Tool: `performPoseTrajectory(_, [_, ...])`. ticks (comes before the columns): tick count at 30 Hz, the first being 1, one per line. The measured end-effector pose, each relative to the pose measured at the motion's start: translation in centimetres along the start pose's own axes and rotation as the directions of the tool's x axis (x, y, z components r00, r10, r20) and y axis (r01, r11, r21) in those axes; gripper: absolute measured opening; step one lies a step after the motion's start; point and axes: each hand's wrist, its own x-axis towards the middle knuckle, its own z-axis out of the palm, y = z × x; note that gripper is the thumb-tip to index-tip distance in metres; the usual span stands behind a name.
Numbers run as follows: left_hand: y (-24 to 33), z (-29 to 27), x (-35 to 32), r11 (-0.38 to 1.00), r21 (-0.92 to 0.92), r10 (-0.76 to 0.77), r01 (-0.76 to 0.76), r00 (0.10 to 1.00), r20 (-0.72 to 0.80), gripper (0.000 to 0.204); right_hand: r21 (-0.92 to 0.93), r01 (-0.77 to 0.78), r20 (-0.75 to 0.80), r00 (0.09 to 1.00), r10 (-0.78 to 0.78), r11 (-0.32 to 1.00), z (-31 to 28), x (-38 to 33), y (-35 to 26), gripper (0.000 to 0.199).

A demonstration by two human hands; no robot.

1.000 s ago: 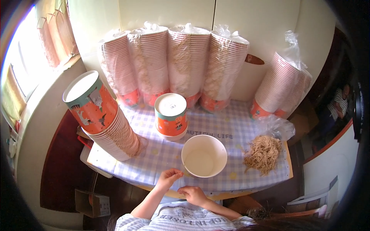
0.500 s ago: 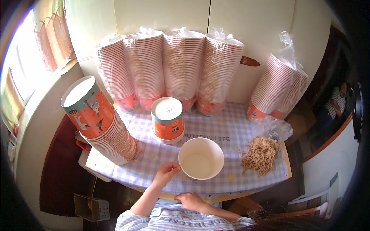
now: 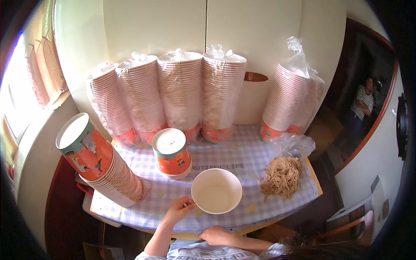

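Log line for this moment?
left hand: at bucket, left rim; right hand: by tablecloth, near edge; bucket: mouth up; string pile: right of bucket

Open tub (image 3: 216,191), near the front edge of the tabletop (image 3: 315,180): paper-like wall, smooth and matt inside. Upturned tub (image 3: 171,163), left of centre: paper-like, printed side smooth with a faint sheen, base plain and matt. Tall stack (image 3: 97,151), at the left edge: paper-like tubs, uppermost wall smooth, the nested rims below forming fine ridges. Wrapped stacks (image 3: 180,93), along the back edge: thin clear plastic film, wrinkled and glossy over ribbed paper-like rims. Cord heap (image 3: 281,178), near the right edge: fibrous, rough, matt. Bag (image 3: 294,145), just behind the heap: clear plastic, crumpled, shiny. Checked cover (image 3: 169,212): smooth; cloth or plastic cannot be told.
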Motion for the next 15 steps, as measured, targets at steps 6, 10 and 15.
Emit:
performPoseTrajectory(6, [0.2,2.4,0.1,0.995,-0.100,0.012,-0.003,0.996,0.084,0.016,-0.102,-0.147,0.157,0.974,0.162,0.984,-1.9,-2.2,2.2,0.017])
performPoseTrajectory(10, [-1.0,3.0,0.2,0.970,-0.240,-0.014,0.039,0.994,0.106,0.013,-0.032,-0.129,0.069,0.989,0.131,0.991,-0.6,-2.6,2.9,0.019])
performPoseTrajectory(15, [-1.5,3.4,-0.1,0.925,-0.374,-0.043,0.067,0.997,0.071,0.010,-0.013,-0.152,0.036,0.988,0.153,0.988,0.8,-1.6,1.6,0.026])
